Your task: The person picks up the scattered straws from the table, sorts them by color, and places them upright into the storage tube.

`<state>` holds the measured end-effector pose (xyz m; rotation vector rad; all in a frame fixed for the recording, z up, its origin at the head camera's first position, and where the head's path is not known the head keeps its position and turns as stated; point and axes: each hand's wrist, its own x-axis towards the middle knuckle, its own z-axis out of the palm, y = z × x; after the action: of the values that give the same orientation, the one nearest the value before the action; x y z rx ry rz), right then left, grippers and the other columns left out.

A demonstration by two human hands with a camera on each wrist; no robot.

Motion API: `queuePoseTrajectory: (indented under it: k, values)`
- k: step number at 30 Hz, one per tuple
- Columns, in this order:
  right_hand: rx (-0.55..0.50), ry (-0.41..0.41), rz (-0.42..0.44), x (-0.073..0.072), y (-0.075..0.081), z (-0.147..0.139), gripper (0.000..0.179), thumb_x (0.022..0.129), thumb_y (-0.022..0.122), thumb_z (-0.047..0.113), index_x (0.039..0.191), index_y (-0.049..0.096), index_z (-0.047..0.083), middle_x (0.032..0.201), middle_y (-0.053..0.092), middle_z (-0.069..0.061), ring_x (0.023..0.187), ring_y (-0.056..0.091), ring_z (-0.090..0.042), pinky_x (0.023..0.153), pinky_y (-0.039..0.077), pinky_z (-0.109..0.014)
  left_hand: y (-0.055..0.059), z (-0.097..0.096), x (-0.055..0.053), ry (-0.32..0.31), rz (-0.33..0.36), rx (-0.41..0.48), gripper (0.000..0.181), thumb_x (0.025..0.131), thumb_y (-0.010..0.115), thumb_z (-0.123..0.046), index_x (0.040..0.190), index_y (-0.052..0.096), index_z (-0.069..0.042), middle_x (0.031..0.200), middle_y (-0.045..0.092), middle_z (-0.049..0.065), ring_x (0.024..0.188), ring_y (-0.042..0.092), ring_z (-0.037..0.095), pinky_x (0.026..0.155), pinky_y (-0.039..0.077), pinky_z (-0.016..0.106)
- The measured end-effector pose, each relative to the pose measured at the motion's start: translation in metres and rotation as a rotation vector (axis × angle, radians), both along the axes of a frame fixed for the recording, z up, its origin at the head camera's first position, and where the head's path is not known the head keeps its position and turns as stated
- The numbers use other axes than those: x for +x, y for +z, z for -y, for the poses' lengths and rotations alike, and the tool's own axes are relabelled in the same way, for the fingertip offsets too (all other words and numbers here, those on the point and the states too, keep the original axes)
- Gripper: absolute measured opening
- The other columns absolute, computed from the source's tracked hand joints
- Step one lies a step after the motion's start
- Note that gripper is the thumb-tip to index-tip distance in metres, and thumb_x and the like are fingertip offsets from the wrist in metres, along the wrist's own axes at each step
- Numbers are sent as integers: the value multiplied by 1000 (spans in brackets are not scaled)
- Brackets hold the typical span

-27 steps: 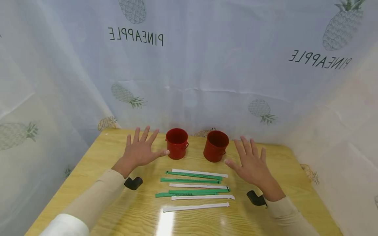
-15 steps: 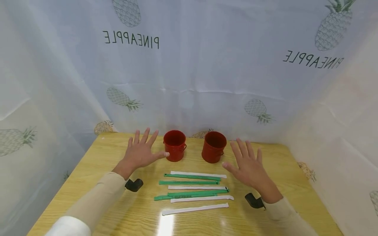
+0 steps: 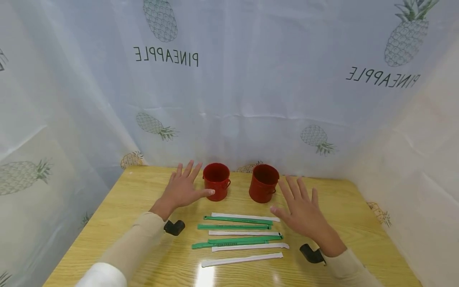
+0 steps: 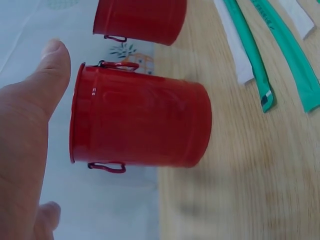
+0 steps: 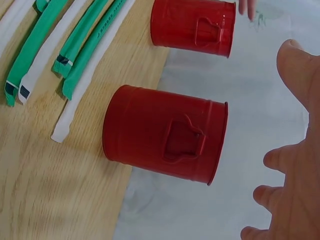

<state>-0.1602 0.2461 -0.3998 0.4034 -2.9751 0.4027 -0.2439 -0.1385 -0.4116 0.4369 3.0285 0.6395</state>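
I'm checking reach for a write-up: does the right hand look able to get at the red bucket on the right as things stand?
Probably yes: the right hand, fingers spread and holding nothing, is close beside the red bucket on the right, and the right wrist view shows nothing between them.

The head view looks from above, forward and down, over the whole worktop (image 3: 143, 187) to the pineapple-printed curtain (image 3: 229, 79). The wrist views are much nearer and turned sideways: the left one faces the left red bucket (image 4: 145, 120), the right one the right red bucket (image 5: 145, 127). All three share both buckets and some wrapped straws (image 3: 242, 259).
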Motion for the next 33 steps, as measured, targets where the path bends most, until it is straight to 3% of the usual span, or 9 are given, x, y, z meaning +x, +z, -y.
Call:
queuePoseTrajectory:
  k: [7, 14, 21, 28, 33]
  values:
    - [9, 15, -18, 4, -5, 6, 91, 98, 58, 64, 167, 24, 15, 176, 13, -15, 160, 7, -52, 116, 1, -86, -3, -6, -8, -47, 1, 143, 112, 86, 67, -72, 169, 13, -18, 177, 7, 16, 160, 0, 54, 126, 14, 75]
    - [1, 30, -26, 10, -10, 11, 90, 97, 60, 64, 166, 25, 17, 175, 19, -15, 159, 11, -52, 116, 2, -86, -5, -10, -12, -60, 80, 285, 116, 83, 73, -69, 169, 12, -21, 178, 6, 9, 164, 1, 44, 124, 21, 75]
    - [-10, 50, -44, 15, -13, 11, 89, 97, 60, 64, 165, 29, 17, 175, 19, -14, 159, 14, -52, 115, 5, -87, -8, -14, -19, -53, 84, 411, 119, 82, 78, -65, 169, 14, -17, 177, 13, 7, 163, 17, 38, 126, 28, 66]
    - [-11, 76, -26, 21, -17, 14, 89, 96, 61, 64, 165, 30, 18, 176, 19, -12, 159, 15, -50, 114, 6, -87, -13, -15, -27, -21, 85, 548, 113, 82, 85, -53, 167, 21, -18, 176, 21, 7, 157, 32, 45, 117, 44, 62]
    - [-25, 90, -7, 25, -21, 18, 89, 94, 65, 62, 164, 33, 17, 175, 22, -12, 159, 16, -49, 114, 9, -87, -13, -16, -33, -49, 92, 631, 103, 83, 86, -45, 165, 30, -18, 172, 31, 8, 157, 34, 40, 121, 41, 56]
